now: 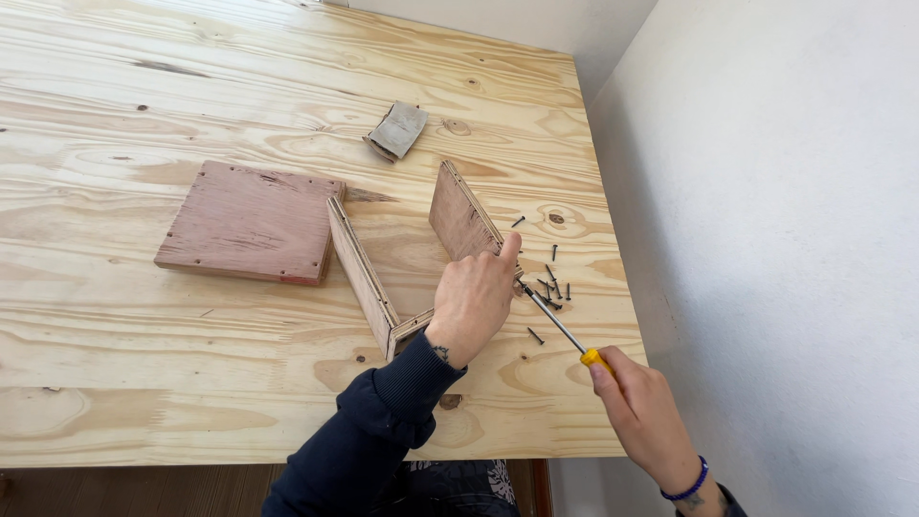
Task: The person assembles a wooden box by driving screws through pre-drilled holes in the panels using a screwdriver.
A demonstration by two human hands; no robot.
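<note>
- Where the tabletop (144, 383) is read from its left side, a flat square board (251, 222) with small holes along its edges is found lying loose, not joined to anything.
- Just right of it, a three-sided wooden frame (369, 278) is stood on edge: two long side boards are joined at the near end by a short piece; the far end is open, so the assembly is judged partly done.
- Behind the frame, a folded scrap of sandpaper (398, 129) is left unused.
- The left hand (471, 302) is pressed over the near right corner of the frame, fingers curled around the board.
- A screwdriver (560, 330) with a yellow handle is gripped in the closed right hand (641, 412); its tip is directed at that corner.
- Loose screws (550, 282) are scattered beside the frame, so several remain undriven.
- The screw being driven is hidden by the left hand; the joint cannot be judged.
</note>
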